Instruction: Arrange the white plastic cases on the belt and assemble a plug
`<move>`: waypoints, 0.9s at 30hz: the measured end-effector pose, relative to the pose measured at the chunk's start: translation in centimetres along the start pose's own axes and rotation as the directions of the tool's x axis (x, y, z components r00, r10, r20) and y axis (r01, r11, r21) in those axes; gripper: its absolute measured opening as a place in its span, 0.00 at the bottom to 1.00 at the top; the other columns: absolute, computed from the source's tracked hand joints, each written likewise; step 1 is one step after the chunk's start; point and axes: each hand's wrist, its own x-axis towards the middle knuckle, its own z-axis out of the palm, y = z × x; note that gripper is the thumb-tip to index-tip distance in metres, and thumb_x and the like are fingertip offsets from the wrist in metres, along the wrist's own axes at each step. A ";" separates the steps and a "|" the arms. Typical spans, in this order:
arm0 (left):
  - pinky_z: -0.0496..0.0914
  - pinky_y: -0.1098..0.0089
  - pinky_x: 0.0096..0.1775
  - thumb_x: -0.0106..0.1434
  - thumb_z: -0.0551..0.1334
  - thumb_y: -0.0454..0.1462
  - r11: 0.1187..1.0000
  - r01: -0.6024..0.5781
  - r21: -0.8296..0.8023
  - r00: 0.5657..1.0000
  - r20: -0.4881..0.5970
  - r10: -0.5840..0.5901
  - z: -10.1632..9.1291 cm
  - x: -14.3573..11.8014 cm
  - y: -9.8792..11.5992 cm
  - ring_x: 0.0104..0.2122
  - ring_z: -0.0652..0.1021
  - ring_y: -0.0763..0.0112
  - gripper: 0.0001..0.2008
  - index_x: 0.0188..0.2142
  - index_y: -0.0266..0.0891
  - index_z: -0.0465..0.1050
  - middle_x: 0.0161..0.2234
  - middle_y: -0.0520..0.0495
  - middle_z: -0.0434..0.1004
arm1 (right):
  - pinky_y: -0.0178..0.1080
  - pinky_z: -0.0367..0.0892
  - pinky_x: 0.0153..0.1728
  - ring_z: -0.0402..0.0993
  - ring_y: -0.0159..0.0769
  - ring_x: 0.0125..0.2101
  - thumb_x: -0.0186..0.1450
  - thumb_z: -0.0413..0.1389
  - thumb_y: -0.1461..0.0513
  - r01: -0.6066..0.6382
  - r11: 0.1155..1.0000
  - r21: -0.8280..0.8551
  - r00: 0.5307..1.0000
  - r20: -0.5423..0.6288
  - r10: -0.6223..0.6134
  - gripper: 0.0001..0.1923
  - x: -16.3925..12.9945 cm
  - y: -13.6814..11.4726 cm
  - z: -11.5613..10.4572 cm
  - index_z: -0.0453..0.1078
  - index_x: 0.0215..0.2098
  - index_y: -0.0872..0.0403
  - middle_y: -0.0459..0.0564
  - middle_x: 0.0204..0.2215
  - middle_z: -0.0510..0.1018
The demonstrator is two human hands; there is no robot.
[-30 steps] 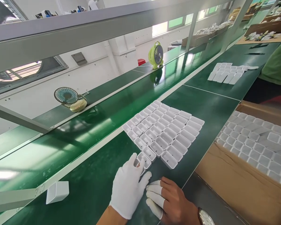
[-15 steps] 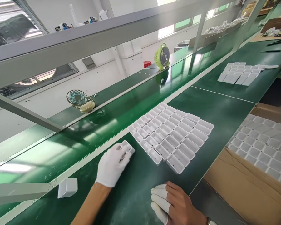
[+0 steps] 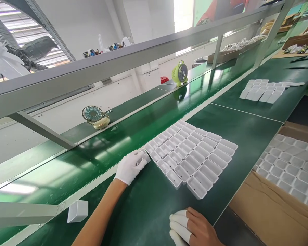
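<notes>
My left hand (image 3: 129, 167), in a white glove, grips a small white plastic box (image 3: 144, 156) from above. This box lies at the left corner of a block of open white plastic boxes (image 3: 192, 150), set in close rows on the green table (image 3: 133, 212); whether it touches its neighbours I cannot tell. My right hand (image 3: 193, 227) lies near the table's front edge with nothing visible in it. White finger cots cover several of its fingers, which are stretched out side by side. Its palm is hidden.
One white box (image 3: 77, 211) sits apart at the left. A carton (image 3: 279, 205) with more boxes stands below the table at right. White parts (image 3: 263, 90) lie farther along. Beyond the conveyor belt (image 3: 133, 131) are two small fans (image 3: 92, 113) (image 3: 180, 73), under a metal rail (image 3: 133, 59).
My left hand has slid the held box away from me and to the right, up to the corner of the rows. My right hand stays about where it was. The camera view has tilted upward.
</notes>
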 end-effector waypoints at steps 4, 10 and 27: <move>0.68 0.62 0.46 0.64 0.65 0.49 0.996 0.090 0.009 0.990 -0.108 -0.088 -0.1 -1.4 -1.2 0.47 0.76 0.58 0.23 0.56 0.47 0.68 0.52 0.47 0.75 | 0.43 0.82 0.40 0.78 0.37 0.25 0.69 0.53 0.68 0.054 0.996 -0.076 0.998 -0.005 -0.055 0.20 -0.1 0.1 -0.2 0.65 0.19 0.50 0.47 0.18 0.72; 0.65 0.46 0.62 0.57 0.70 0.53 0.904 0.360 -0.229 0.908 -0.136 -0.396 2.0 -5.5 -5.3 0.66 0.63 0.42 0.50 0.71 0.40 0.50 0.67 0.36 0.61 | 0.44 0.79 0.46 0.77 0.36 0.26 0.70 0.55 0.66 -0.036 0.997 -0.075 0.998 -0.052 0.032 0.22 -0.4 -0.4 0.0 0.62 0.18 0.51 0.46 0.18 0.70; 0.58 0.49 0.69 0.62 0.68 0.49 0.780 0.346 -0.521 0.886 -0.093 -0.455 5.8 -5.7 -5.6 0.70 0.60 0.51 0.43 0.71 0.47 0.51 0.71 0.43 0.56 | 0.44 0.79 0.46 0.78 0.36 0.31 0.72 0.54 0.66 0.001 0.994 -0.112 1.000 -0.025 -0.004 0.22 -0.6 -0.5 0.4 0.65 0.19 0.52 0.47 0.20 0.73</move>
